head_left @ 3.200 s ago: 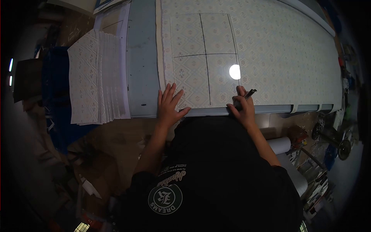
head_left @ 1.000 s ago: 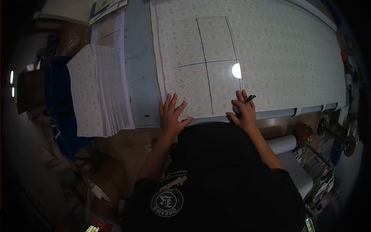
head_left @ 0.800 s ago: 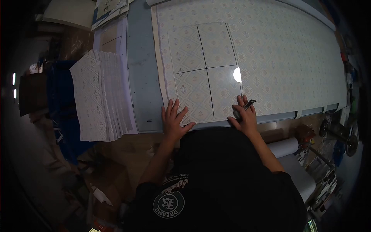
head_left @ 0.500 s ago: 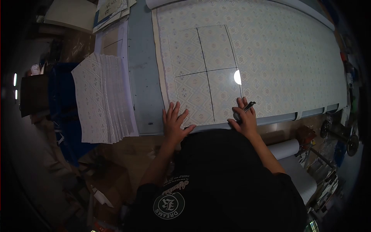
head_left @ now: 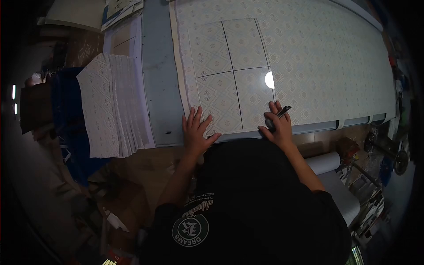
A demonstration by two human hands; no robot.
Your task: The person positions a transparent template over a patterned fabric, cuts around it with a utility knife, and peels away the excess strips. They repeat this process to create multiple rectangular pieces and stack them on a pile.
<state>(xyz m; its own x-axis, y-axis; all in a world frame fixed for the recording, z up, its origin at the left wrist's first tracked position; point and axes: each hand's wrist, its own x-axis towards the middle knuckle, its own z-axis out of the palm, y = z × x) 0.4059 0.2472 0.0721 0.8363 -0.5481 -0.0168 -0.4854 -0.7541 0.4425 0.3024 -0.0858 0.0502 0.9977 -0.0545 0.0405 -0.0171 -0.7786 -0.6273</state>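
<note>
A clear rectangular template marked with a black cross lies flat on pale patterned fabric, a bright light reflected near its right edge. My left hand is open, its fingers spread over the template's near left corner. At the near right corner, my right hand holds a slim dark pen-like tool with a shiny part. The tool points up and to the right between thumb and fingers, while some fingertips rest at the template's right edge. What kind of tool it is I cannot tell.
Left of the grey table stands a fanned stack of patterned pieces, beside a blue container. Papers lie at the back left. A grey roll lies below the table at right, near a round metal wheel.
The whole view has shifted slightly, with the table and both hands appearing a little higher. Both hands keep their places on the template, and the tool stays in the right hand.
</note>
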